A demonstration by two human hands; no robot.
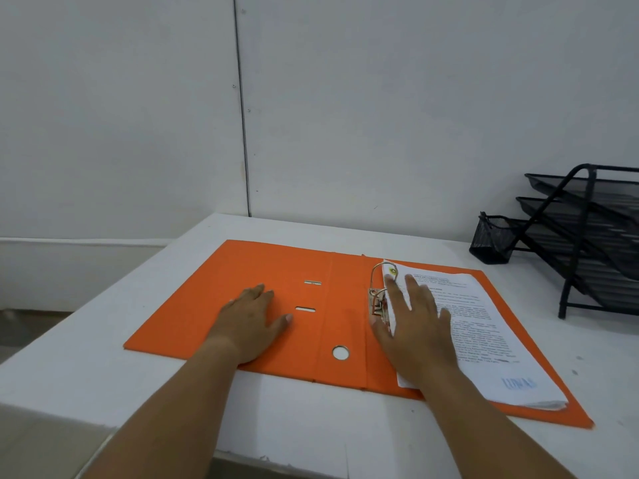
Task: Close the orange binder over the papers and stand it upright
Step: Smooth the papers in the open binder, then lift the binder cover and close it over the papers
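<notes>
I see the white table carrying the orange binder, which lies fully open and flat near the front edge, with the black mesh tray rack at the far right. The papers sit on its right half, threaded on the metal rings. My right hand lies flat and spread on the papers while my left hand rests flat on the left cover, neither gripping anything.

The orange binder lies open, left hand flat on its cover, right hand on the papers.
</notes>
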